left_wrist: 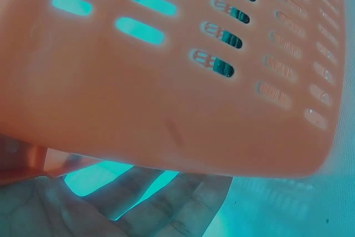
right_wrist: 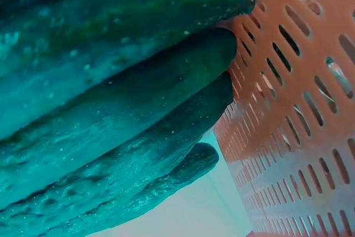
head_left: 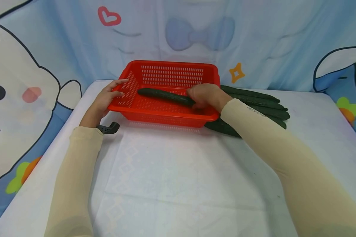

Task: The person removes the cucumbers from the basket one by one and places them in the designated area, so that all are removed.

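A red perforated plastic basket stands toward the back of the white table. Inside it a dark green cucumber slants from the left end toward the right. My right hand reaches over the basket's right side and grips that cucumber by its right end. At the basket's left end, my left hand touches the rim, its visible fingers fairly straight and spread. The left wrist view shows some fingers beside the basket's rim. More cucumbers lie just outside the basket's right wall, partly hidden by my right forearm.
A white cloth covers the table. Behind it hangs a light blue curtain with cartoon prints. A dark wrist strap piece juts from my left wrist, in front of the basket's left corner.
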`<action>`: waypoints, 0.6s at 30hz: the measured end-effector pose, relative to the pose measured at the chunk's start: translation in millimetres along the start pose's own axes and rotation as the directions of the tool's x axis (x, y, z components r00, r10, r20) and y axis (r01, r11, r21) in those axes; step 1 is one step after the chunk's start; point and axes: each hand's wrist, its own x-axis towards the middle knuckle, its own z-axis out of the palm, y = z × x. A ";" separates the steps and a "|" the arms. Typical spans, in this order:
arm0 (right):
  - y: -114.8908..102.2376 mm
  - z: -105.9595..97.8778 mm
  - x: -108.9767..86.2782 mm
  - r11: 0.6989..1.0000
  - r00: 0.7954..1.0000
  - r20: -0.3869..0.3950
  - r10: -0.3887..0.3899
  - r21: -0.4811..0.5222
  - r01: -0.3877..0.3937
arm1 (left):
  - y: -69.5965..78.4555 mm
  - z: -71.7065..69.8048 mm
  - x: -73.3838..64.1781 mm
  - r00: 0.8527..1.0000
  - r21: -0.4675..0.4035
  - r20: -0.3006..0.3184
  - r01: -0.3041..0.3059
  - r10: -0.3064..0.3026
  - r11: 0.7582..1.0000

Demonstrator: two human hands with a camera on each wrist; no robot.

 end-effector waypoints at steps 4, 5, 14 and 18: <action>1.9 0.5 -1.8 1.000 1.000 0.003 0.011 0.011 -0.011 | -1.0 1.0 3.3 1.000 0.008 -0.002 -0.001 0.001 1.000; 2.2 0.4 -2.0 1.000 1.000 0.002 0.016 0.013 -0.016 | -1.0 1.2 3.6 1.000 0.007 -0.002 0.000 0.000 1.000; 2.9 2.0 -0.6 0.987 0.998 -0.047 0.047 0.153 -0.039 | -1.0 1.9 4.5 1.000 0.011 -0.004 -0.002 0.002 1.000; 4.4 2.0 -0.9 0.979 0.993 -0.114 0.020 0.206 0.004 | -0.5 1.3 4.4 1.000 0.015 -0.009 -0.003 0.003 1.000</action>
